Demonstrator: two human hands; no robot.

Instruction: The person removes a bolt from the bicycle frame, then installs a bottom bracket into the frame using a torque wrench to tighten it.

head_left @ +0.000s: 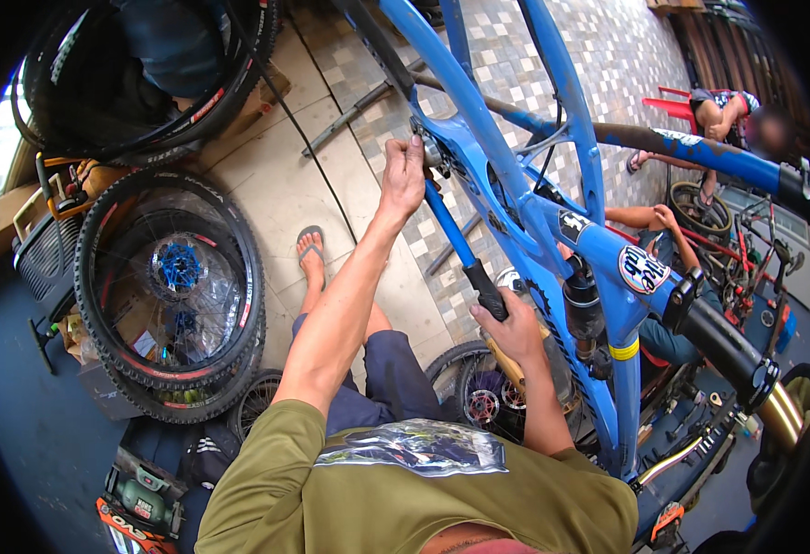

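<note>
A blue bicycle frame (pixel 552 217) runs diagonally in front of me, tilted, with worn paint on one tube. My right hand (pixel 518 331) is wrapped round the black grip of a long wrench with a blue shaft (pixel 449 224). At the wrench's far end, my left hand (pixel 403 175) is closed around its head, pressed against the frame's bottom bracket area. The fingers partly hide where the tool meets the frame. Just right of my right hand are the chainring (pixel 552 323) and a dark rear shock (pixel 582 300).
Wheels with knobbly tyres (pixel 169 286) are stacked at left, with more tyres (pixel 156 83) above. Stand legs (pixel 349 118) lie on the tiled floor. A person sits on a red chair (pixel 671 103) far right; another person's arm (pixel 640 217) shows behind the frame. Tools (pixel 686 425) lie lower right.
</note>
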